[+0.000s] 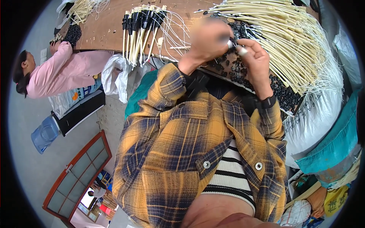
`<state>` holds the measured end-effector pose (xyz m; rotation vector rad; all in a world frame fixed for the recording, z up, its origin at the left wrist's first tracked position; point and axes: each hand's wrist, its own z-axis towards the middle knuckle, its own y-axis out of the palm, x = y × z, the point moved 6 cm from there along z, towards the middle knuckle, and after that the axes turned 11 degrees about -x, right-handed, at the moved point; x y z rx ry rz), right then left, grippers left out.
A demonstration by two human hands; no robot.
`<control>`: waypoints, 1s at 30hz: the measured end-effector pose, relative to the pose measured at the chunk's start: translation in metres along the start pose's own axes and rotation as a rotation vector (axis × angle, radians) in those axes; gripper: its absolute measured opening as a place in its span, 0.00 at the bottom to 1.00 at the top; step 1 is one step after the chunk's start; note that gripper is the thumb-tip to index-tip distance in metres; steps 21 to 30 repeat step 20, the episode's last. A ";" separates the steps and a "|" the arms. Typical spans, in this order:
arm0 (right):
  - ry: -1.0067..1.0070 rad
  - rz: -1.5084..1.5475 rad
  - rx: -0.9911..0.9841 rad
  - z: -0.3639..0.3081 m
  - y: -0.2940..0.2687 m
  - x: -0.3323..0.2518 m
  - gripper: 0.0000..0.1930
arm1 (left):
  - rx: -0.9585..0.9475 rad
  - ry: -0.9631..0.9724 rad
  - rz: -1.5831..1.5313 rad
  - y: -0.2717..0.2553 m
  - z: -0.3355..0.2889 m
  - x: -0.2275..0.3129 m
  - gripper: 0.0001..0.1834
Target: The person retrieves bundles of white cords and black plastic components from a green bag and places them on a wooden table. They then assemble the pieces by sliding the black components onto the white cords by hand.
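Observation:
My left hand (211, 41) is closed and blurred, held above the table edge. Close beside it, my right hand (255, 57) pinches with thumb and forefinger. The fingertips of both hands nearly meet around something small and dark that I cannot make out. White wrapping covers the tip of the right thumb, and a white patch shows at the left fingertips. Under and around the hands lies a heap of small black plastic pieces (238, 74). To the right of them spreads a large pile of cream-coloured thin rods with white cords (285, 34).
A bundle of similar rods with black sleeves (144, 21) lies left on the brown table (102, 32). A person in pink (68, 74) works at the far left, near another black heap (72, 35). White sacks (319, 117) stand at right; a white plastic bag (117, 78) hangs left.

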<state>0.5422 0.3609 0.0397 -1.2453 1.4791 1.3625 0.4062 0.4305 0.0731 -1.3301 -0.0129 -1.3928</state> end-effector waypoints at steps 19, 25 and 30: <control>0.036 -0.518 -0.017 0.009 0.003 -0.013 0.07 | -0.317 -0.100 0.323 0.011 -0.006 0.012 0.12; 0.024 -0.481 -0.014 0.010 0.005 -0.008 0.06 | -0.333 -0.089 0.388 0.008 -0.007 0.010 0.13; 0.024 -0.481 -0.014 0.010 0.005 -0.008 0.06 | -0.333 -0.089 0.388 0.008 -0.007 0.010 0.13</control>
